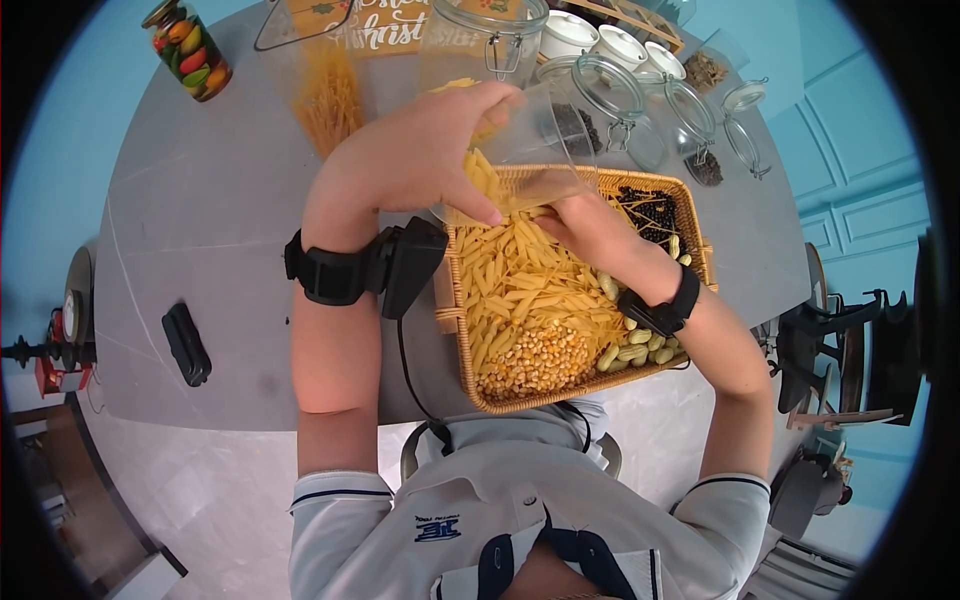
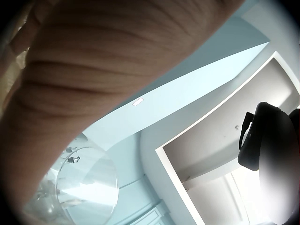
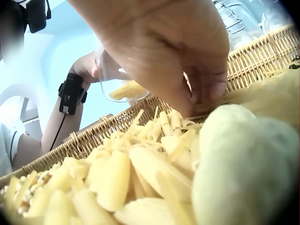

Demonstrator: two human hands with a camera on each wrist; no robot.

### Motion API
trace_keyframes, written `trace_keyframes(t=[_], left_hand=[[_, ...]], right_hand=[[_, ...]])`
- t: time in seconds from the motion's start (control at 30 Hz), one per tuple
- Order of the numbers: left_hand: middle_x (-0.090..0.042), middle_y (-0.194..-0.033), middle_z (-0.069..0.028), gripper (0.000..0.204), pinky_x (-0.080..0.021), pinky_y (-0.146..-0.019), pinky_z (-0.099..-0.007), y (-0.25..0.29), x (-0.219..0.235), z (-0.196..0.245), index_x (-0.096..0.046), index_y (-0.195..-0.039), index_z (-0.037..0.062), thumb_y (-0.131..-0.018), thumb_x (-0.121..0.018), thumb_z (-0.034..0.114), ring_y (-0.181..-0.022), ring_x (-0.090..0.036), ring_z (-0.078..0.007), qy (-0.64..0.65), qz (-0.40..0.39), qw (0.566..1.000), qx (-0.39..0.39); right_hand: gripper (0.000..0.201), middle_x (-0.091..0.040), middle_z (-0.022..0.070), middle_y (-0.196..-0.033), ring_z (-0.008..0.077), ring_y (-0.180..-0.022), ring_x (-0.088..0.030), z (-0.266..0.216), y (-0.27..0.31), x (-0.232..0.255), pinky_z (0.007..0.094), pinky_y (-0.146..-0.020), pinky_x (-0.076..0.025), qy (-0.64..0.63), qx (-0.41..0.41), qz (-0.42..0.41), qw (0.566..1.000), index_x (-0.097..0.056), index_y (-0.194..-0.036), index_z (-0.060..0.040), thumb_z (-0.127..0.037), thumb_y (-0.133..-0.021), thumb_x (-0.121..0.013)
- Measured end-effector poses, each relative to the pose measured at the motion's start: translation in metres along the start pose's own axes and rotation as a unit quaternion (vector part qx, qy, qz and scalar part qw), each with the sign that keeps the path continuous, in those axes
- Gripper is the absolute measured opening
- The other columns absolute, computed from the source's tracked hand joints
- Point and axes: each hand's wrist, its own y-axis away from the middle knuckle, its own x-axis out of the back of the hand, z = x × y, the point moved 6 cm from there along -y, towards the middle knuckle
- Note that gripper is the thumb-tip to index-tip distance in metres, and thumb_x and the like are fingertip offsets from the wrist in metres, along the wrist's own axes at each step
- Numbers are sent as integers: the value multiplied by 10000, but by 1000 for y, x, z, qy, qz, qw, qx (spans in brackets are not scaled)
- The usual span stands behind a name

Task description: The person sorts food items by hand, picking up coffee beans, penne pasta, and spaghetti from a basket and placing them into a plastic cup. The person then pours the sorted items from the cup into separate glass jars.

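My left hand [image 1: 425, 150] grips a clear container [image 1: 545, 135] tipped over the far side of a wicker basket [image 1: 700, 215]. Penne [image 1: 482, 175] lies inside the container near its mouth. My right hand [image 1: 595, 235] reaches into the basket, below the container's rim. In the right wrist view its thumb and curled fingers [image 3: 213, 89] pinch at the pasta, the tips partly hidden. Penne [image 1: 520, 270] fills much of the basket, with corn kernels [image 1: 540, 360], peanuts [image 1: 635, 352] and black beans [image 1: 650, 212] around it. A pale peanut [image 3: 243, 164] looms close in the right wrist view.
Beyond the basket stand a large clip-top jar [image 1: 480, 50], smaller open glass jars [image 1: 610, 90] and white lidded pots [image 1: 570, 35]. Spaghetti [image 1: 330, 100] stands at the back left, near a jar of colourful vegetables [image 1: 190, 55]. A black case [image 1: 187, 343] lies on the grey table [image 1: 240, 250].
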Motion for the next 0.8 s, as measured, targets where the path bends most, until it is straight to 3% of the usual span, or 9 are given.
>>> trace_keyframes(t=[0.07,0.17,0.27,0.3,0.4,0.53,0.63,0.8], left_hand=[[-564,-1355,-236,1062,-435,-1035,-377,0,-1,0,-400,-1446,-51,-567,-922,237,-1268,-540,-344,-6,14,1000,-18],[-601,-1254,-265,981,-478,-958,-410,0,-3,-4,-449,-1377,-35,-562,-926,234,-1191,-576,-399,-4,45,997,-55],[-589,-1293,-254,1024,-460,-989,-395,-3,-4,-4,-425,-1409,-43,-562,-923,244,-1221,-562,-377,4,21,999,-31],[-573,-1340,-243,1071,-439,-1025,-381,-3,-3,-2,-395,-1448,-49,-563,-921,249,-1256,-547,-355,3,3,1000,-10],[-552,-1393,-234,1117,-417,-1061,-369,-5,-5,-2,-366,-1488,-50,-567,-920,257,-1295,-527,-340,12,-21,1000,13],[-537,-1410,-240,1107,-411,-1070,-374,-5,-6,1,-370,-1489,-41,-576,-919,259,-1315,-511,-344,11,-41,999,34],[-522,-1430,-239,1108,-402,-1083,-374,-6,-9,-1,-366,-1491,-48,-581,-919,260,-1333,-496,-344,19,-34,999,17],[-511,-1444,-243,1118,-390,-1103,-366,-5,-8,4,-353,-1493,-65,-582,-918,251,-1355,-481,-342,12,-48,998,30]], right_hand=[[327,-672,195,-1038,405,-967,-645,-3,3,7,441,-840,-530,-47,-20,16,999,-613,-1160,18,5,-844,-696],[322,-684,151,-962,310,-882,-675,11,9,14,378,-787,-532,-95,-106,-28,989,-621,-1175,5,-8,-866,-711],[306,-684,86,-916,175,-828,-650,29,18,26,307,-747,-515,-182,-145,-23,972,-629,-1178,7,-36,-891,-725],[250,-674,31,-933,100,-826,-619,38,21,27,271,-737,-508,-252,-195,-30,948,-645,-1152,11,-73,-927,-714],[224,-676,16,-973,89,-836,-614,39,28,49,253,-740,-505,-398,-262,24,879,-647,-1142,18,-103,-958,-688],[229,-679,65,-1107,123,-940,-646,49,42,51,257,-811,-533,-605,-278,12,746,-631,-1188,8,-116,-996,-638],[236,-664,105,-1176,151,-982,-661,51,49,46,240,-818,-546,-644,-266,-7,717,-612,-1215,13,-117,-1019,-597],[270,-641,164,-1239,189,-1079,-664,53,61,69,243,-874,-571,-702,-217,52,677,-575,-1252,48,-119,-1041,-550]])
